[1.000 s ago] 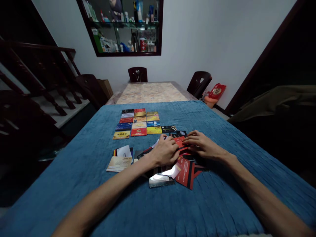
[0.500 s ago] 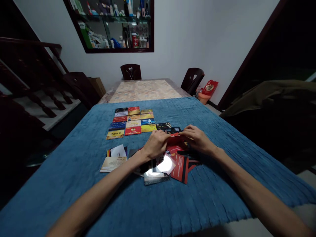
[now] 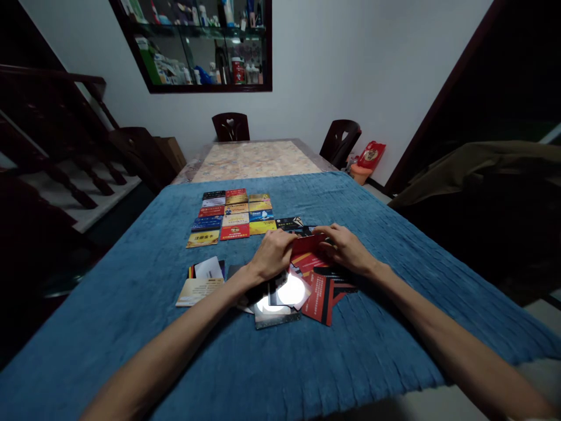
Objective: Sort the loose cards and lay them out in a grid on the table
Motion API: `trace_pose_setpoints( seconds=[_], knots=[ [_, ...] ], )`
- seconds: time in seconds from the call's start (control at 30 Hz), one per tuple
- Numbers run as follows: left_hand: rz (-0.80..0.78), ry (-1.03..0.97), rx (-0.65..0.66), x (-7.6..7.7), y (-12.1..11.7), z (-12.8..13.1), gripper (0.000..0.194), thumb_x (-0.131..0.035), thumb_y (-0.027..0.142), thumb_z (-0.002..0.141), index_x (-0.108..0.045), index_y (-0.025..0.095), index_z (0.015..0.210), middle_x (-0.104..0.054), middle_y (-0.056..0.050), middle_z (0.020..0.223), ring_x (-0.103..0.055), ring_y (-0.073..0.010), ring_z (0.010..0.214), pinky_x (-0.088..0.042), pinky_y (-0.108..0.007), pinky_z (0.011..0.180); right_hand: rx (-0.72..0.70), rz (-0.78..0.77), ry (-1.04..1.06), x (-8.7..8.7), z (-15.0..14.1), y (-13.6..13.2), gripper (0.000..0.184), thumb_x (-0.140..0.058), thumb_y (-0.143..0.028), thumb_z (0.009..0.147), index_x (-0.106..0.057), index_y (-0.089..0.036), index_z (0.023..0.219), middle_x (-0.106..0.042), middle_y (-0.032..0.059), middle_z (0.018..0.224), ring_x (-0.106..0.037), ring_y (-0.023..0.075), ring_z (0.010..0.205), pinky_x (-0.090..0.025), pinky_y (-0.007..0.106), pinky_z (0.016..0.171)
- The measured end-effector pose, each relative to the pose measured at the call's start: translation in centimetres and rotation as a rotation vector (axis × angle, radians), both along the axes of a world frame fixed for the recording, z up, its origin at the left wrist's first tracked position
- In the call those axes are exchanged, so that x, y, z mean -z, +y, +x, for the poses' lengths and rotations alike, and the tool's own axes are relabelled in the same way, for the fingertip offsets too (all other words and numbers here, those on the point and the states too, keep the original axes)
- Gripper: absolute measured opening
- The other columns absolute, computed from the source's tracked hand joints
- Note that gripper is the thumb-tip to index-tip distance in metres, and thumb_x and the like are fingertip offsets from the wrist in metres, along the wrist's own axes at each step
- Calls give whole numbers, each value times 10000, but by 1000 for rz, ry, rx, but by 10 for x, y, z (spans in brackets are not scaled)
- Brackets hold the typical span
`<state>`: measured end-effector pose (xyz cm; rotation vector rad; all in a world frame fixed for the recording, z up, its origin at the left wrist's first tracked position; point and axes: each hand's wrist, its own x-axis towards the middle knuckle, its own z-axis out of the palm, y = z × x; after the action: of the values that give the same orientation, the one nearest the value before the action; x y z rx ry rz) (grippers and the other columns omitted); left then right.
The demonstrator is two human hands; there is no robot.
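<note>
A red card (image 3: 305, 243) is held up between my two hands, above a loose pile of cards. My left hand (image 3: 272, 255) has its fingers closed on the card's left end. At the right end, my right hand (image 3: 344, 248) pinches it with thumb and fingers. Beneath lie a red card with a dark stripe (image 3: 318, 298), a shiny grey card (image 3: 276, 317) and several others, partly hidden by my hands. Beyond, several cards lie in neat touching columns, among them a yellow card (image 3: 202, 238), a red card (image 3: 234, 232) and a black card (image 3: 288, 223).
A blue cloth (image 3: 131, 304) covers the near part of the table. Left of the pile lies a small group with a beige card (image 3: 200, 291) and a white card (image 3: 208, 268). Chairs (image 3: 231, 127) stand around the table's far end.
The red card has tilted and shifted slightly left, with both hands still on it. The right hand's fingers have bent a little. The view has shifted slightly.
</note>
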<state>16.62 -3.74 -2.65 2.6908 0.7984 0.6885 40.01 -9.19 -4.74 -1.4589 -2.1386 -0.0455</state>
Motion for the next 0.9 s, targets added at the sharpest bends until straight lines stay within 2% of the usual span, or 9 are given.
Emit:
trace_pose_setpoints(
  seconds=[0.13,0.3,0.53,0.8,0.9],
  knots=[
    [23,11,-19,5,2,0,354,-479,74,881,-654,158,1177,-718,-96,1049,-617,-223,963,-466,-380,890,31,14,-8,3,-1,1,268,-537,-218,934,-604,-227,1193,-650,80,937,-592,210,780,-497,352,741],
    [54,43,-48,8,0,1,522,-475,44,836,-531,156,1342,-693,-108,1137,-610,-240,1010,-470,-396,910,44,22,4,4,-4,1,260,-522,-235,942,-605,-232,1188,-657,86,917,-602,222,775,-499,359,725],
    [127,138,-56,11,-5,3,504,-462,60,850,-508,160,1342,-701,-119,1096,-609,-264,988,-453,-425,889,45,63,41,8,-5,1,311,-526,-227,928,-580,-240,1234,-653,69,878,-612,223,771,-509,366,737],
    [56,67,-91,7,-5,1,515,-482,81,851,-527,199,1351,-705,-84,1032,-617,-240,944,-463,-390,894,-3,113,111,7,-8,0,249,-491,-251,949,-574,-228,1182,-644,64,876,-607,212,765,-514,354,713],
    [34,45,-96,5,-5,2,514,-463,59,840,-547,200,1328,-709,-79,1018,-622,-235,939,-467,-391,897,-48,112,119,4,-10,-1,274,-521,-236,923,-561,-218,1194,-658,79,921,-613,228,817,-518,373,737]
  ],
)
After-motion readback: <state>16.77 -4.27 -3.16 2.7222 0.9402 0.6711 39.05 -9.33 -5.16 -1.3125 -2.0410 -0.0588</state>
